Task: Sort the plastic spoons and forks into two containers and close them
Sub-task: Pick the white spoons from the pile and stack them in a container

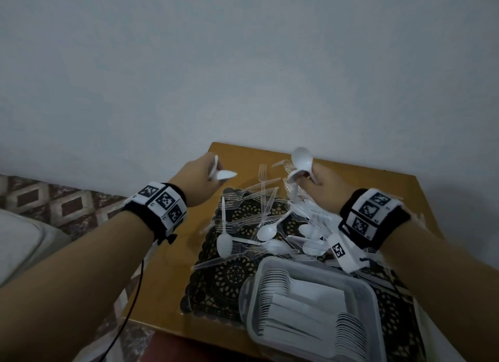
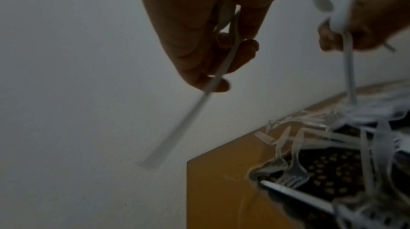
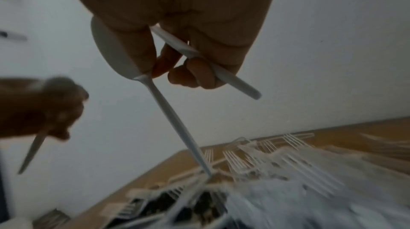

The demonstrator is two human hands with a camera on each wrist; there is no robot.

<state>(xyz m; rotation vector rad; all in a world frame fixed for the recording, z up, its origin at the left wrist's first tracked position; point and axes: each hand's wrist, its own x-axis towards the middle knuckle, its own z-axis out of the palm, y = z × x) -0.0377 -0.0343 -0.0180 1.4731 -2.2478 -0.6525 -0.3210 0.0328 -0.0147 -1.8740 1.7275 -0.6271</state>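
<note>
A heap of white plastic spoons point(image 1: 266, 232) and clear forks point(image 1: 262, 185) lies on a dark lace mat point(image 1: 229, 278) on the small wooden table point(image 1: 167, 275). My left hand point(image 1: 201, 178) is raised over the table's far left corner and grips white spoons point(image 2: 213, 83), whose handles hang down. My right hand point(image 1: 314, 182) hovers above the heap's far side and holds two white spoons point(image 3: 175, 124), bowls up. A clear container point(image 1: 316, 307) at the near edge holds rows of stacked white spoons.
A pale wall stands right behind the table. To the left lie a patterned floor point(image 1: 67, 202) and a light cushion point(image 1: 19, 243). A black cord point(image 1: 135, 302) hangs from my left wristband.
</note>
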